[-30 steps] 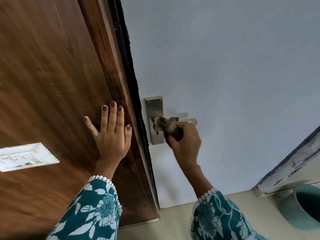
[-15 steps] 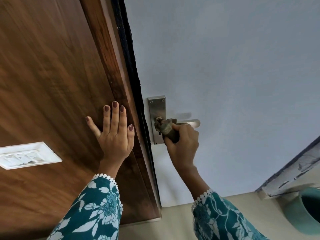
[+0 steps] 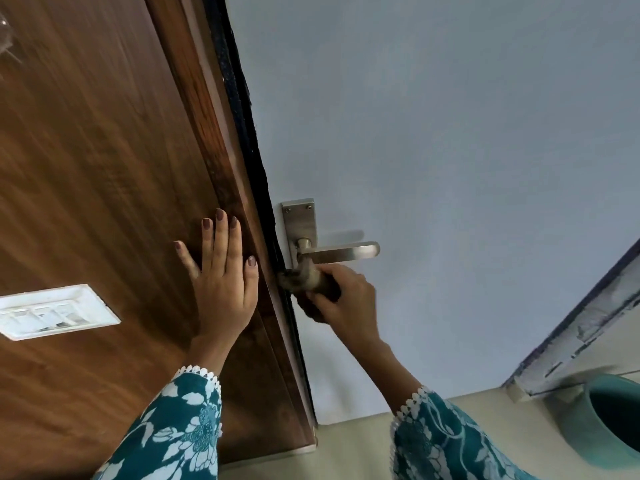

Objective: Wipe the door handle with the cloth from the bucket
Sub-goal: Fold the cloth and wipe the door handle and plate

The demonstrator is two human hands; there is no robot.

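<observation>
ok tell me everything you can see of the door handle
The door handle is a brushed, silvery metal lever with a rounded tip, lying roughly level and pointing right. It springs from a round neck on a tall rectangular backplate with two screws at its top, fixed to the pale blue door near its left edge. The lever is bare; a crumpled brownish cloth, gripped in the right hand, presses just beneath its neck, covering the plate's lower part.

Soft, even daylight fills the scene, with no glare and only a faint shadow of the door handle [image 3: 341, 251] cast just above it on the pale door [image 3: 450, 150]. Wide-angle distortion tilts and bows the door frame [image 3: 221, 140]. The right hand [image 3: 341, 296] and the cloth [image 3: 304, 277] are slightly motion-blurred.
</observation>
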